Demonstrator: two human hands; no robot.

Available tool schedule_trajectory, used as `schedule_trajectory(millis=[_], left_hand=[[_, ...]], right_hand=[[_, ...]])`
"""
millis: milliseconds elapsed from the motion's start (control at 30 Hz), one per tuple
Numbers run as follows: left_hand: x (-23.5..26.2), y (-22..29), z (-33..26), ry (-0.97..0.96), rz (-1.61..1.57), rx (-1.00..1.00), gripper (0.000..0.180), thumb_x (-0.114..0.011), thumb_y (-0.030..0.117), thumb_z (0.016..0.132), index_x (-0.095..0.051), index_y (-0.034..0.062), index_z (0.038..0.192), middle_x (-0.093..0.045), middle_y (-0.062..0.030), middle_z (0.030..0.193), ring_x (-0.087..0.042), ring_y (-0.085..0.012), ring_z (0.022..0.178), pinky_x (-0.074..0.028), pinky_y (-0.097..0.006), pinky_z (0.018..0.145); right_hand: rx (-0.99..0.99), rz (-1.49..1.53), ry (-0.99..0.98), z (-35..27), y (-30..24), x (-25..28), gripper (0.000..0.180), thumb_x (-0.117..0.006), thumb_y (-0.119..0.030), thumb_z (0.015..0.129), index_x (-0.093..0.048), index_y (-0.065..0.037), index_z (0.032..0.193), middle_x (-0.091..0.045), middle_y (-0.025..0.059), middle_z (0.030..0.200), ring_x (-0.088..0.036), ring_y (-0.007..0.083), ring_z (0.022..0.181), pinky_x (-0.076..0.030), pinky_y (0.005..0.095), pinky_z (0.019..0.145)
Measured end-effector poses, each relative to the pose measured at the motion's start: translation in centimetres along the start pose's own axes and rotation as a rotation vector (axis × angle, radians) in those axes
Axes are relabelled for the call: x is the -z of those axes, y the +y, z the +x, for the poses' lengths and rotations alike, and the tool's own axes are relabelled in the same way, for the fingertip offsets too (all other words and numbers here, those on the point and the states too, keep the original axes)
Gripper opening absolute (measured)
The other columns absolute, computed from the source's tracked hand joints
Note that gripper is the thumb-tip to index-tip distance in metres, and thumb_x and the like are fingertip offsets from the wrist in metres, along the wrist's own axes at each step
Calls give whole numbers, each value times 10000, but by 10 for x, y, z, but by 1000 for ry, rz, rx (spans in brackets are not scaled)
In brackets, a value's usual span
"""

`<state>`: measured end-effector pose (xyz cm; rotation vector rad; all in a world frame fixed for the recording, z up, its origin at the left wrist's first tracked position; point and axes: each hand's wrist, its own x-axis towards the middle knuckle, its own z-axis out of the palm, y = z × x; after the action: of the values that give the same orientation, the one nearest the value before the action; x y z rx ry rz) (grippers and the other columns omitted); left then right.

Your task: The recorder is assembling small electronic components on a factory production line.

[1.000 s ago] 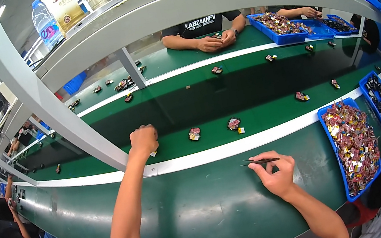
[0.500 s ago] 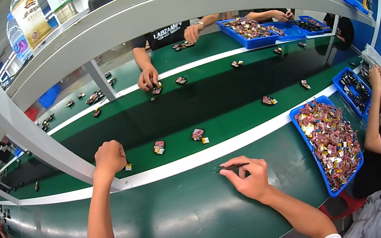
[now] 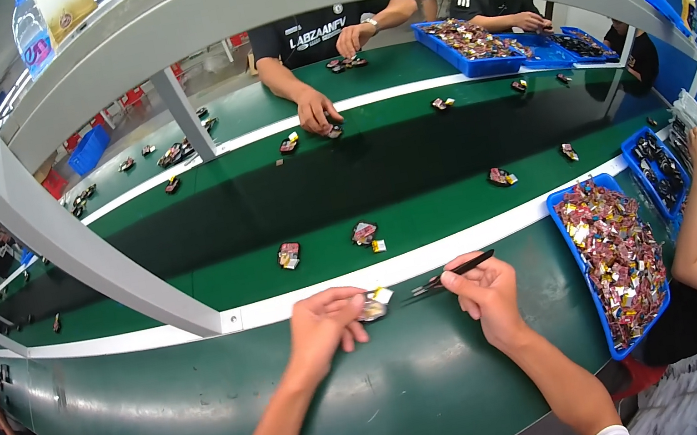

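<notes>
Over the near green bench, my left hand [image 3: 323, 330] pinches a small flat part [image 3: 373, 309] with a silvery face and a white-and-yellow tab. My right hand [image 3: 490, 302] grips black tweezers [image 3: 474, 262], whose thin tips point left toward that part, a short gap away. Beyond my hands, on the belt, lie two similar dark-edged pieces with pinkish faces and pale tabs: one piece [image 3: 288, 255] to the left, another piece [image 3: 364, 233] just right of it.
A blue tray [image 3: 611, 339] heaped with small parts stands at my right, beside a smaller blue tray [image 3: 682, 197] of black pieces. A slanted grey post [image 3: 85, 238] rises at left. Across the belt [image 3: 414, 165], a person's hand [image 3: 317, 112] touches a piece.
My left hand has come back from the belt toward the right, bringing the small part near the tweezers. My right hand has shifted slightly right. Across the belt, the other person's hand moved right.
</notes>
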<state>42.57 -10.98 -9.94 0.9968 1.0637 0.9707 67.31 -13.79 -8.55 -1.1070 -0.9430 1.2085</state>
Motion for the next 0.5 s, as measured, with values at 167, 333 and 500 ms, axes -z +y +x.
schedule_trajectory(millis=[167,333,500], left_hand=[[-23,-16,-7,17,-39,-81,202,-673,73,951,-679,-94,1063,-700,-109,801,-659,-140,554,-471,-232,442],[-30,-22,-14,47,-81,-138,191,-656,53,960,-665,-93,1083,-699,-106,775,-666,-134,571,-513,-237,477],[-29,-26,-17,-8,23,-207,204,-629,48,982,-636,-97,1125,-699,-143,816,-692,-174,600,-542,-257,488]], right_hand=[[9,-30,-91,-11,-8,-8,141,-738,10,882,-648,24,989,-735,122,854,-495,6,545,-324,180,449],[285,-291,-76,-27,8,-18,129,-791,26,832,-687,17,909,-733,33,775,-446,-29,514,-292,162,460],[305,-381,-54,-30,15,-23,132,-805,15,821,-713,6,914,-702,4,722,-435,-27,481,-277,177,444]])
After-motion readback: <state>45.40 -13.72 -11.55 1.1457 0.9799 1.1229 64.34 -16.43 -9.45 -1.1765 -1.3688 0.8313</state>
